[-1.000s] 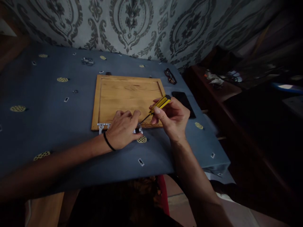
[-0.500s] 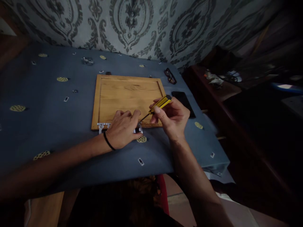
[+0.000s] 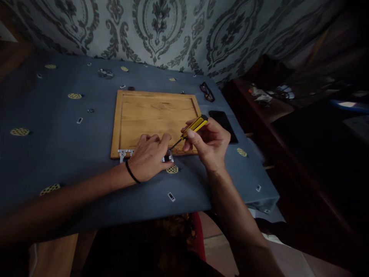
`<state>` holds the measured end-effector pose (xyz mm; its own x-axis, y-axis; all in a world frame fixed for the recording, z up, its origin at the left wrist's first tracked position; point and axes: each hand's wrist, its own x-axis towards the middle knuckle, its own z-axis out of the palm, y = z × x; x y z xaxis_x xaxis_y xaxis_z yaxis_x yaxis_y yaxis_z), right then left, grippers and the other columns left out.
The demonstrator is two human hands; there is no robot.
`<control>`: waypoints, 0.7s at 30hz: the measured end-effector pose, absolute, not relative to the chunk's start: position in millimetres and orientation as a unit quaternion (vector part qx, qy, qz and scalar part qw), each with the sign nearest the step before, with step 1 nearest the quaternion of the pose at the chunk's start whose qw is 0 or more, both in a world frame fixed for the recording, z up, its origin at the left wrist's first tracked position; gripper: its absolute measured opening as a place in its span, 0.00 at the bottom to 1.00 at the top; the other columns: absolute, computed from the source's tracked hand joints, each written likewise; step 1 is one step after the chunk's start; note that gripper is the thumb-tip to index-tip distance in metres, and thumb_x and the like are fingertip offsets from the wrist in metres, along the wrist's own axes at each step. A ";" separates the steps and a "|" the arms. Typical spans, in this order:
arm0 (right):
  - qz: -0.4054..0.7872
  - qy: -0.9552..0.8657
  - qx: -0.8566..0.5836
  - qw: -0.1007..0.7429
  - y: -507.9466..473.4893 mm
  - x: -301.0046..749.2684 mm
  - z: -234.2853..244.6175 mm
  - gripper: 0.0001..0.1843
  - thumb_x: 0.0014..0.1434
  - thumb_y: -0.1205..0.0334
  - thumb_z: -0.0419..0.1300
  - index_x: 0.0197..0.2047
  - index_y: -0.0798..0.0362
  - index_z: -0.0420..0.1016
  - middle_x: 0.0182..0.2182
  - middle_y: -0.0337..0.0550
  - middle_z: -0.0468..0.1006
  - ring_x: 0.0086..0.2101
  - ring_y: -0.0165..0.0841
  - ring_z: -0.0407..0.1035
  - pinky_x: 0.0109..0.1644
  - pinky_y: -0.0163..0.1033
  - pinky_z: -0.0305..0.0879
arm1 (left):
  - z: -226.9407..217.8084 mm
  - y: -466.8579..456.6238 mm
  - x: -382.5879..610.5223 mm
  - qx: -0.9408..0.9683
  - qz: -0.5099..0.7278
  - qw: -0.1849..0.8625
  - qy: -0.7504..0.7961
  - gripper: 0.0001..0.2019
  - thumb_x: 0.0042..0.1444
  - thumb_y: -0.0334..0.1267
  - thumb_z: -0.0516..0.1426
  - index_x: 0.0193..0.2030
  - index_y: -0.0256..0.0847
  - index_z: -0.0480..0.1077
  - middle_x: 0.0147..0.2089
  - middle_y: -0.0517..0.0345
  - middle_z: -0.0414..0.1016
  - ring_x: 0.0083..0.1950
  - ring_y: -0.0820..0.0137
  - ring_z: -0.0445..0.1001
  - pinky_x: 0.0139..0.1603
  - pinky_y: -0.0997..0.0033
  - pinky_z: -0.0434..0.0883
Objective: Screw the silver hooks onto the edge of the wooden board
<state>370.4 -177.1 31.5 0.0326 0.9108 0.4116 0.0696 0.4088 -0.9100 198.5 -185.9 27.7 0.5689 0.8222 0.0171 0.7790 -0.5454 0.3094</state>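
My right hand (image 3: 213,144) is closed round the yellow and black handle of a screwdriver (image 3: 195,127). The shaft slants down to the left, with its tip at a metal hinge (image 3: 168,157) on the near edge of a wooden cabinet door (image 3: 152,115). My left hand (image 3: 150,156), a black band at its wrist, rests on that edge and grips the hinge between thumb and fingers, hiding part of it. To its left, silver hinge plates (image 3: 123,154) show at the door's near left corner. Any screw under the tip is hidden.
The door lies flat on a blue patterned tablecloth (image 3: 86,154). Eyeglasses (image 3: 207,92) and a dark phone-like slab (image 3: 223,125) lie to its right. Small metal parts (image 3: 105,73) sit at the back left, with another small piece (image 3: 90,110) nearer. A patterned curtain (image 3: 161,30) hangs behind.
The hands, screwdriver and hinge keep nearly the same places. The view has shifted very slightly, and the screwdriver handle sits a touch further left.
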 end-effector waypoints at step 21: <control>0.415 -0.596 -0.393 0.563 -177.5 370.3 30.7 0.25 0.43 0.51 0.78 0.30 0.49 0.66 0.30 0.33 0.83 0.17 0.24 0.70 0.19 0.29 0.70 | 25.1 -184.9 197.7 0.879 0.091 0.119 0.454 0.26 0.57 0.47 0.65 0.54 0.38 0.61 0.47 0.47 0.80 0.53 0.52 0.76 0.53 0.55 0.65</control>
<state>370.3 -177.5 30.7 -0.0557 0.9368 0.3455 0.0016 0.3461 -0.9382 197.7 -184.9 25.1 0.5720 0.8186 0.0519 0.7754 -0.5603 0.2913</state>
